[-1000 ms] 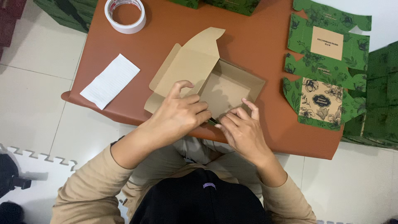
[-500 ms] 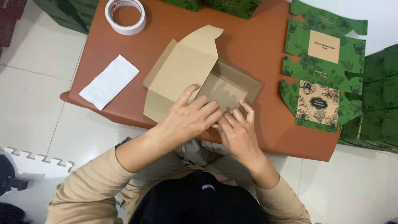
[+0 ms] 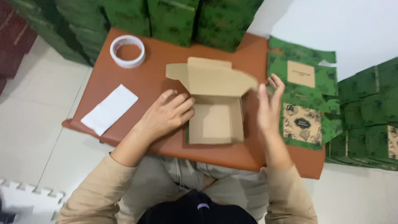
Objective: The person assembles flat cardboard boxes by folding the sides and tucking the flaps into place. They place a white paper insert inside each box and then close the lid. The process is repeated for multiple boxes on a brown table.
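Note:
A small cardboard box [image 3: 215, 120] stands folded up on the brown table [image 3: 145, 81], brown inside, green outside, its lid flap [image 3: 211, 76] open toward the far side. My left hand [image 3: 166, 114] rests flat against the box's left wall, fingers together. My right hand [image 3: 269, 105] is upright and open just right of the box's right wall; whether it touches the wall is unclear, and it holds nothing.
A white tape roll [image 3: 127, 51] lies at the table's far left, a white paper strip [image 3: 110, 108] at its near left. Flat green printed box blanks [image 3: 304, 99] lie at the right. Stacks of green boxes [image 3: 178, 20] stand behind and further right [image 3: 365, 120].
The box was skewed with both hands pressing on its near wall. Now it sits square and formed, and the hands have moved out to its left and right sides.

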